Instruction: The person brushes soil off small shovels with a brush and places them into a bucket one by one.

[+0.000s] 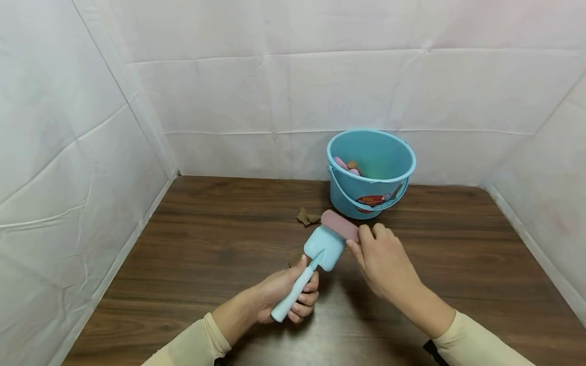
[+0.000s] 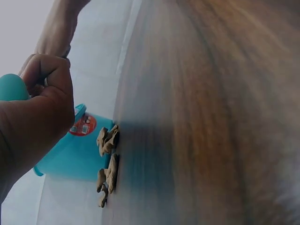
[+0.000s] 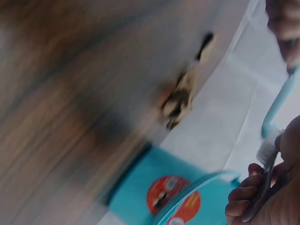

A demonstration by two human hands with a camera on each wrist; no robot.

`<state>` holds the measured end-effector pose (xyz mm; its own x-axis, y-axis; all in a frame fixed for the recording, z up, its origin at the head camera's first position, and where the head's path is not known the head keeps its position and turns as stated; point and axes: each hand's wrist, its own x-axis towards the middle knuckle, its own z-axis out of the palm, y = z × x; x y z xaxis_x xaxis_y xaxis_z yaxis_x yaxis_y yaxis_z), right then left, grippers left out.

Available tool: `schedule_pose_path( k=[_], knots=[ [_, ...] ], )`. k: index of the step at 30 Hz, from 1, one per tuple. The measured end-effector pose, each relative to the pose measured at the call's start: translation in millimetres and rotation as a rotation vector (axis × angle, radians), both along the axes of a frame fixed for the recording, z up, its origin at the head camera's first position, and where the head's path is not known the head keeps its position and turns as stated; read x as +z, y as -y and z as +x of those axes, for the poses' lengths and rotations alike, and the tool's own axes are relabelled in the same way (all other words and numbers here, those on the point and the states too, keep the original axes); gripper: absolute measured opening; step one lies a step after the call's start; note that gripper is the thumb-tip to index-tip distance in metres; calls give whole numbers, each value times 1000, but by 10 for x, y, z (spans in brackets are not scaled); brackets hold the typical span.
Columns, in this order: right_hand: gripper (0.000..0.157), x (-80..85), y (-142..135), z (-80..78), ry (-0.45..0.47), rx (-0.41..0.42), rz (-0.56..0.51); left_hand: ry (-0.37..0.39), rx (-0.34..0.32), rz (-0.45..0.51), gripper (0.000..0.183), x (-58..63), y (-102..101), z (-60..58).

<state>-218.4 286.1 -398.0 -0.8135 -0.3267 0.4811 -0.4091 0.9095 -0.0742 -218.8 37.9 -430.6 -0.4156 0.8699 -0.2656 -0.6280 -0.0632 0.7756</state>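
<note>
In the head view my left hand [image 1: 274, 295] grips the pale handle of a small light-blue toy shovel [image 1: 324, 248], its blade raised above the table. My right hand [image 1: 384, 259] holds a pink brush [image 1: 339, 225] by one end, and the bristles touch the blade's upper edge. Several crumpled brown pieces, like dry leaves [image 1: 308, 217], lie on the table just beyond the blade; the shovel and left hand partly hide another near the thumb. The left wrist view shows brown pieces [image 2: 111, 173] in front of the bucket. In the right wrist view, bristles meet the shovel.
A blue bucket [image 1: 343, 198] with its handle lowered stands at the table's back, right of centre. Pink and brown pieces [image 1: 354, 166] lie inside it. The dark wooden table [image 1: 206, 229] is bounded by white cloth walls [image 1: 220, 101] behind and at both sides.
</note>
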Motion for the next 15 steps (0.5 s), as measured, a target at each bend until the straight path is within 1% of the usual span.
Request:
schedule_pose_path(
  k=[3, 5, 9, 12, 15],
  knots=[
    [30, 27, -72, -44, -2, -26, -6, -15, 0, -16, 59, -7, -4, 10],
    [30, 49, -60, -20, 7, -12, -9, -13, 9, -13, 59, -7, -17, 7],
    [27, 62, 97, 145, 17, 73, 3, 12, 27, 9, 59, 1, -45, -10],
    [27, 32, 216, 274, 14, 132, 34, 37, 28, 18, 55, 0, -55, -13],
    [29, 0, 231, 303, -11, 124, 55, 30, 17, 14, 54, -2, -55, -1]
  ],
)
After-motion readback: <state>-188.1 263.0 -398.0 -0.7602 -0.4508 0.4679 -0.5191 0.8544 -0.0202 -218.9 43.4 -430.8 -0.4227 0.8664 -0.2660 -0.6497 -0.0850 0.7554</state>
